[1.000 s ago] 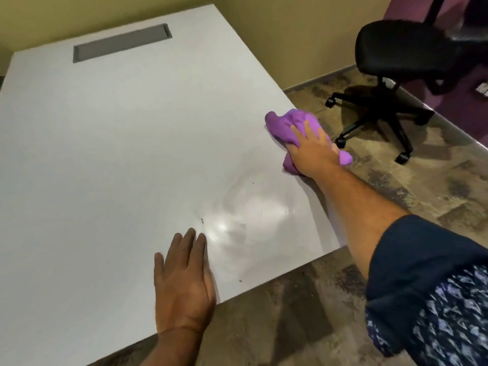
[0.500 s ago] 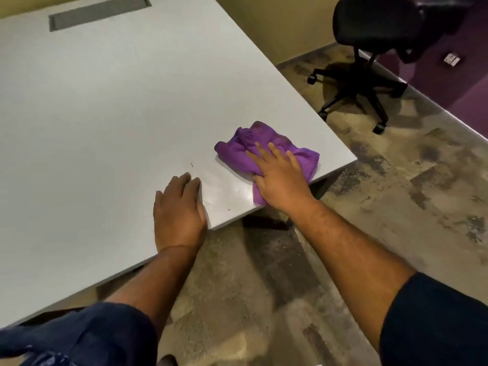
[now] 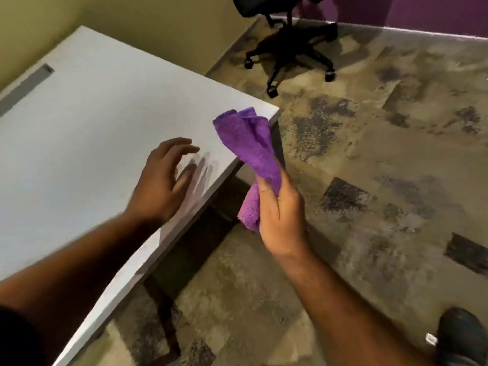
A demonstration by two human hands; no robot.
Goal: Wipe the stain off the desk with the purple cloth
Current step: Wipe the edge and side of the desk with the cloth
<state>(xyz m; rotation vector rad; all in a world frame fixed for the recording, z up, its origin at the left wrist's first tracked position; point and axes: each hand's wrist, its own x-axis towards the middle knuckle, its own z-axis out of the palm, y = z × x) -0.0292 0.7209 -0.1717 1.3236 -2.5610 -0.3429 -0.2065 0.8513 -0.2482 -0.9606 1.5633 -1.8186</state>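
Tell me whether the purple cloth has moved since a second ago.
Yes. The purple cloth has left the desk top; the right hand holds it bunched, off the desk's near corner.

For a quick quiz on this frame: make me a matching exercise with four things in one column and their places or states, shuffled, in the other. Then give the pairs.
Things:
1. purple cloth
2. left hand
3. office chair
4. desk

States:
A. open, fingers spread above the desk's edge
B. white, bare surface with a grey slot at the far end
C. bunched in the right hand, lifted off the desk
D. black, standing on the floor beyond the desk's corner

Pairs: 1-C, 2-A, 3-D, 4-B
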